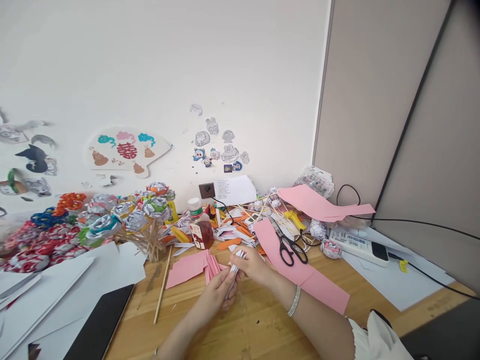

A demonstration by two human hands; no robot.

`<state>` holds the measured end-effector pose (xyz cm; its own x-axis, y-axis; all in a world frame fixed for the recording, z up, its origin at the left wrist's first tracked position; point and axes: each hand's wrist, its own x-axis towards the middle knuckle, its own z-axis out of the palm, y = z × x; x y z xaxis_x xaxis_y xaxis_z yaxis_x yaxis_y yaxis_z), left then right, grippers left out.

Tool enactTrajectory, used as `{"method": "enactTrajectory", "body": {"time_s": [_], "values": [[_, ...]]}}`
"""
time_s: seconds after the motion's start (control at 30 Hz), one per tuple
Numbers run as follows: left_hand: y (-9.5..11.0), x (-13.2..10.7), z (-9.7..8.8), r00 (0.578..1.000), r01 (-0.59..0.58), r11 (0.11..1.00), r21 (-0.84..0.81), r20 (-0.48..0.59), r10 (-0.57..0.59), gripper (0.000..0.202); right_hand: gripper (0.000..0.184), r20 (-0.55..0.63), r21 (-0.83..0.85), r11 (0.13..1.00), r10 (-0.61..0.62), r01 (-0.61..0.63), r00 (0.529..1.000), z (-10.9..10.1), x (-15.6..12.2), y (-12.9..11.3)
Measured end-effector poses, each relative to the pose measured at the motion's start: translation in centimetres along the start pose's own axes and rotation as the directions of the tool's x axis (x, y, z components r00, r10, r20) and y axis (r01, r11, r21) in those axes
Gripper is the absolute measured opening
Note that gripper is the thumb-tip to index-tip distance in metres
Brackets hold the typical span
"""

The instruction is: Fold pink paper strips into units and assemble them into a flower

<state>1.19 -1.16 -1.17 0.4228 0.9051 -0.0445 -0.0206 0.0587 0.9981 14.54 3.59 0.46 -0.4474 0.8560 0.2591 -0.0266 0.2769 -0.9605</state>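
Both my hands meet over the wooden desk (258,325), closed together on a small folded strip of white paper (235,272). My left hand (219,294) grips its lower end, and my right hand (252,265), with a bracelet on the wrist, pinches the upper end. Just left of the hands lie several pink paper strips (211,265) fanned out, beside a flat pink sheet (185,270).
Black-handled scissors (290,246) lie on a long pink sheet (318,282) to the right. A small bottle of brown liquid (200,231), a cluster of paper flowers on sticks (138,217), a loose wooden stick (162,289), white sheets and a dark tablet (99,325) sit left. Cables and a device (360,245) lie far right.
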Motion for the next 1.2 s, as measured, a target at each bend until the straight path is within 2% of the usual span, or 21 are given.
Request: {"method": "enactTrajectory", "body": {"time_s": [0.13, 0.3, 0.47, 0.6, 0.73, 0.9, 1.0, 1.07, 1.13, 1.2], "values": [[0.3, 0.0, 0.3, 0.999, -0.042, 0.998, 0.048, 0.013, 0.041, 0.035, 0.014, -0.030, -0.054, 0.998, -0.014, 0.012, 0.999, 0.2, -0.1, 0.0], [0.3, 0.0, 0.5, 0.999, -0.016, 0.995, 0.096, -0.034, 0.019, 0.035, 0.015, -0.081, -0.108, 0.994, -0.045, 0.037, 0.996, 0.5, 0.0, 0.2], [0.4, 0.0, 0.4, 1.000, 0.027, 0.999, 0.024, -0.011, -0.026, 0.037, 0.022, -0.134, -0.180, 0.980, -0.110, 0.085, 0.985, 0.5, 0.0, 0.0], [0.8, -0.3, 0.5, 0.997, 0.073, 0.994, -0.077, 0.027, -0.071, 0.037, 0.016, -0.051, -0.156, 0.981, -0.127, 0.118, 0.991, -0.2, -0.2, -0.7], [1.3, -0.8, 0.6, 0.987, 0.132, 0.976, -0.171, 0.117, -0.113, 0.034, 0.026, -0.037, -0.107, 0.986, -0.131, 0.126, 0.991, -0.4, -0.5, -0.6], [1.2, -1.0, 0.9, 0.984, 0.141, 0.968, -0.208, 0.140, -0.113, 0.034, 0.033, -0.033, 0.003, 0.997, -0.076, 0.076, 0.997, 0.0, -0.6, 0.2], [0.8, -0.7, 0.9, 0.994, 0.088, 0.993, -0.077, 0.071, -0.082, 0.037, 0.033, -0.099, -0.065, 0.994, -0.099, 0.092, 0.990, 0.1, -0.5, 0.3], [0.5, -0.4, 0.9, 0.999, 0.023, 0.996, 0.090, -0.041, -0.019, 0.038, 0.033, -0.158, -0.141, 0.982, -0.148, 0.126, 0.976, 0.2, -0.4, 0.2], [0.4, -0.2, 0.7, 0.974, -0.053, 0.961, 0.271, -0.197, 0.109, 0.036, 0.033, -0.207, -0.217, 0.964, -0.201, 0.156, 0.957, 0.3, -0.4, 0.2], [0.4, -0.2, 0.6, 0.929, -0.095, 0.866, 0.491, -0.268, 0.254, 0.031, 0.034, -0.239, -0.266, 0.950, -0.228, 0.162, 0.944, 0.5, -0.3, 0.3]]}}
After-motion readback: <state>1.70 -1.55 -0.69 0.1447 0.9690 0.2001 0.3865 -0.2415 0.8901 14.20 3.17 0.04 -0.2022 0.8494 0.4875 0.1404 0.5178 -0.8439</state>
